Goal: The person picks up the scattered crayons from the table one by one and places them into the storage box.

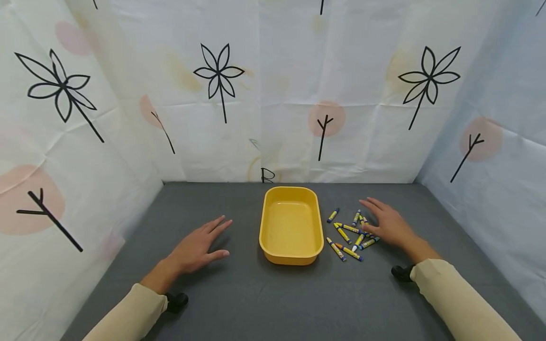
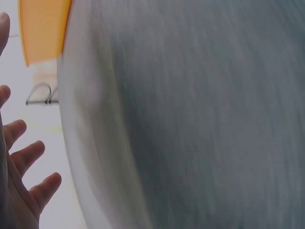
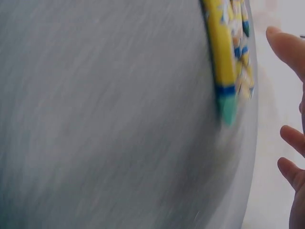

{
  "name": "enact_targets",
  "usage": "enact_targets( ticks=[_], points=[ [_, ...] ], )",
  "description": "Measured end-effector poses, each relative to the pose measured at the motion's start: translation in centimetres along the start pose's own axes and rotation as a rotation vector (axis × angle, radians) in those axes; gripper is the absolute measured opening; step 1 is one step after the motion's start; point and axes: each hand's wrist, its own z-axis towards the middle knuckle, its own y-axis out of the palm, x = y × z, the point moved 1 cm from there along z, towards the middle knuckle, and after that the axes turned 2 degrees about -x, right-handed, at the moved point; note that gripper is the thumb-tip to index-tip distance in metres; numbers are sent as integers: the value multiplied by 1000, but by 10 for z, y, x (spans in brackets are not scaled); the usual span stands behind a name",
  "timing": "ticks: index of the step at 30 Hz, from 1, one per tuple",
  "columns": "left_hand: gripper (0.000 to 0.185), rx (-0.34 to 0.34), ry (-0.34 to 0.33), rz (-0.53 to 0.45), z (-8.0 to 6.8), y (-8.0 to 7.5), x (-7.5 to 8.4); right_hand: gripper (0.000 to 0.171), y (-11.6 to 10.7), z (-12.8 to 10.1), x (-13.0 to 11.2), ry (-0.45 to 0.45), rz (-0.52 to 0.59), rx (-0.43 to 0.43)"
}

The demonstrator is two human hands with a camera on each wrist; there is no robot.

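Observation:
In the head view my left hand (image 1: pixel 197 247) hovers above the table, left of a yellow tub (image 1: pixel 291 260), with fingers spread and nothing in them. My right hand (image 1: pixel 390 226) is over the right edge of a loose pile of crayons (image 1: pixel 342 234), its fingers extended and holding nothing. The crayons have yellow and blue wrappers and lie scattered just right of the tub. A green-tipped crayon (image 3: pixel 221 52) shows close up in the right wrist view, below that hand. The left wrist view catches the tub's orange-looking side (image 2: pixel 44 28) beyond the left fingers (image 2: pixel 28 155).
A dark grey cloth (image 1: pixel 273 303) covers the table. White patterned sheets (image 1: pixel 281 94) enclose it at the back and on both sides. Each wrist carries a black strap-on camera, such as the one (image 1: pixel 176 302) under the left sleeve.

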Motion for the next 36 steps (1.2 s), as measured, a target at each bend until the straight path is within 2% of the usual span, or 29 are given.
enact_targets(
  ticks=[5,10,20,27,32,36],
  points=[
    [79,-25,-23,-42,9,4,16,70,3,15,-11,13,27,-8],
    [77,-40,-68,-123,15,11,22,62,10,28,-20,20,44,-4],
    [72,15,-66,-344,33,22,41,49,25,49,-31,18,117,-34],
    [67,24,-138,-545,44,28,47,42,34,58,-36,5,158,-54],
    [66,36,-174,-673,52,29,50,36,38,66,-39,-16,175,-102],
    [66,25,-175,-772,58,27,53,30,40,72,-43,-20,159,-136]
  ],
)
